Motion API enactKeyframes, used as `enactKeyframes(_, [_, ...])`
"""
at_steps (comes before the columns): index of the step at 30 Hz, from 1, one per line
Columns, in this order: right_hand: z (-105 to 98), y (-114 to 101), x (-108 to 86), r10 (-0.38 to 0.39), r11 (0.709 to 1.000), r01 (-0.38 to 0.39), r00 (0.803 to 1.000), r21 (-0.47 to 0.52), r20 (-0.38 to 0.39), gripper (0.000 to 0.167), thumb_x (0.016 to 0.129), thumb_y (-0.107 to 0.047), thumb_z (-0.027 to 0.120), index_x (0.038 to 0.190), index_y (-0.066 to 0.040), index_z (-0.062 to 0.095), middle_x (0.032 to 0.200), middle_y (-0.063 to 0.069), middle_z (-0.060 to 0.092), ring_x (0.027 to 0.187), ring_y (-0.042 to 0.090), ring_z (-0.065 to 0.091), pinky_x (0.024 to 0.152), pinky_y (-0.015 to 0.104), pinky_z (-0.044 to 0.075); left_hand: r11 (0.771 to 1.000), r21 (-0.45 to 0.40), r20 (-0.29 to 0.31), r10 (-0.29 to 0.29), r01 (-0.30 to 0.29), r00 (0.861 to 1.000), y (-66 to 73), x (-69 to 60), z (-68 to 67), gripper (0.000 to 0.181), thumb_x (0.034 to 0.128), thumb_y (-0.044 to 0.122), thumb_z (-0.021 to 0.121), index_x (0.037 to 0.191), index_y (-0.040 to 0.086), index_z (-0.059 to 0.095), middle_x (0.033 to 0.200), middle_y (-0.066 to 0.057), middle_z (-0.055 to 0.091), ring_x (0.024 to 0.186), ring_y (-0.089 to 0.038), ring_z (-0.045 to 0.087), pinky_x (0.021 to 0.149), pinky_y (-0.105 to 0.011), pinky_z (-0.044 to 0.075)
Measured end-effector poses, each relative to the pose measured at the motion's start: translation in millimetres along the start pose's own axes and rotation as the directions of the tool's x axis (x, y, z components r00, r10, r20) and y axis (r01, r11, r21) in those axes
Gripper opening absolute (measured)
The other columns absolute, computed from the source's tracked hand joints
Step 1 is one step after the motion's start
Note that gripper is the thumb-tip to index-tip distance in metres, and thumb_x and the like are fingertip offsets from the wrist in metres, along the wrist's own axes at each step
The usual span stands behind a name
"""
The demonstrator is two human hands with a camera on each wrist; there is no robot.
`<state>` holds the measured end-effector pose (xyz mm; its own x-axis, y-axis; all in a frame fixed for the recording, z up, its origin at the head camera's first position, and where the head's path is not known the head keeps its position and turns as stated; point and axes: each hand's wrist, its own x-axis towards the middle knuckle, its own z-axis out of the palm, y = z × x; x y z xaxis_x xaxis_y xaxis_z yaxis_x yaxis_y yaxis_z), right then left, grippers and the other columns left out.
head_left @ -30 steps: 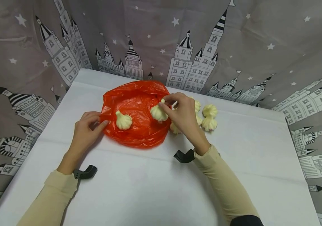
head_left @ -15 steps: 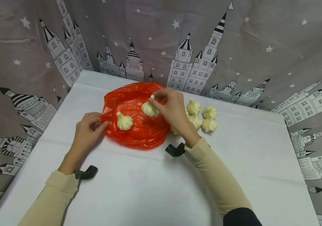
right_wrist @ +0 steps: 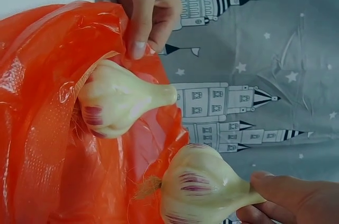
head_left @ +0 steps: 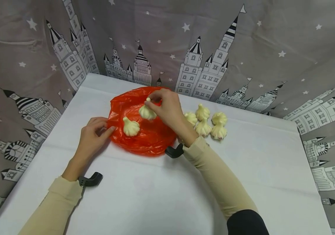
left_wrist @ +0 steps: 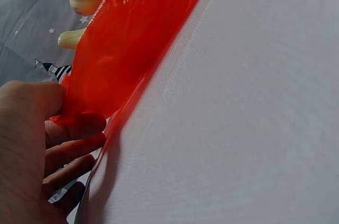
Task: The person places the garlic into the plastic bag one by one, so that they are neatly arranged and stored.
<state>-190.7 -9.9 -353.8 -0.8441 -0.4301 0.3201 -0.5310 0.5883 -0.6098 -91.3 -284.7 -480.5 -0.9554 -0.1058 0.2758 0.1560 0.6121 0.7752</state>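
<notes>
A red plastic bag [head_left: 155,140] lies spread on the table, its mouth facing up. My left hand [head_left: 94,134] pinches the bag's left edge between thumb and fingers, seen also in the left wrist view [left_wrist: 32,139]. By its stem, my right hand [head_left: 167,106] holds a garlic bulb [head_left: 147,112] over the bag. In the right wrist view this bulb [right_wrist: 198,187] shows purple streaks and a tuft of roots. Another garlic bulb [head_left: 131,127] rests in the left part of the bag, stem upward.
Right of the bag, several more garlic bulbs [head_left: 203,128] stand grouped on the white table [head_left: 144,189]. My right forearm partly hides that group. A grey curtain [head_left: 161,42] with printed castles rises behind the table's back edge.
My right hand has carried its garlic bulb leftward across the bag, closer to the bulb inside. More of the bulbs on the right have come into sight. The left hand keeps its hold.
</notes>
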Motion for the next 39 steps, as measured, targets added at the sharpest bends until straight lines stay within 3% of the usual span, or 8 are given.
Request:
enactKeyframes(14, [20.7, -0.7, 14.8, -0.019, 1.000, 0.020, 0.999, -0.016, 0.029, 0.018, 0.095, -0.026, 0.081, 0.103, -0.009, 0.082, 0.099, 0.002, 0.079, 0.089, 0.014, 0.070, 0.080, 0.023, 0.054, 1.000, 0.006, -0.004, 0.009, -0.009, 1.000, -0.8, -1.0, -0.8, 0.017, 0.0975, 0.016, 0.076, 0.094, 0.000, 0.075, 0.121, -0.016, 0.070, 0.121, -0.030, 0.058, 0.092, 0.003, 0.037])
enactKeyframes(23, [33.2, -5.2, 25.0, -0.015, 1.000, 0.015, 0.997, 0.002, 0.080, 0.019, 0.095, -0.026, 0.081, 0.103, -0.008, 0.081, 0.099, 0.004, 0.078, 0.090, 0.015, 0.070, 0.082, 0.024, 0.054, 0.999, 0.010, -0.023, 0.036, -0.036, 0.999, -3.3, 0.7, 0.8, 0.016, 0.0958, 0.012, 0.077, 0.086, 0.001, 0.071, 0.119, -0.018, 0.071, 0.120, -0.032, 0.059, 0.093, 0.002, 0.035])
enactKeyframes(30, [44.9, -5.8, 29.9, -0.002, 0.999, 0.006, 0.995, -0.035, 0.103, 0.020, 0.096, -0.027, 0.080, 0.105, -0.009, 0.081, 0.100, 0.002, 0.079, 0.091, 0.014, 0.070, 0.083, 0.024, 0.055, 0.999, 0.015, -0.022, 0.043, -0.043, 0.999, -4.3, 1.8, 3.0, 0.017, 0.0952, 0.012, 0.077, 0.085, 0.001, 0.071, 0.117, -0.018, 0.072, 0.119, -0.032, 0.060, 0.095, 0.000, 0.034])
enactKeyframes(39, [63.2, -5.4, 33.8, -0.020, 1.000, 0.023, 0.989, -0.014, 0.150, 0.021, 0.096, -0.027, 0.080, 0.106, -0.009, 0.081, 0.101, 0.001, 0.079, 0.094, 0.013, 0.071, 0.085, 0.023, 0.055, 0.998, 0.030, -0.020, 0.048, -0.048, 0.999, -5.0, 1.2, 1.0, 0.017, 0.0951, 0.013, 0.078, 0.084, 0.003, 0.071, 0.117, -0.017, 0.073, 0.120, -0.032, 0.059, 0.095, 0.000, 0.034])
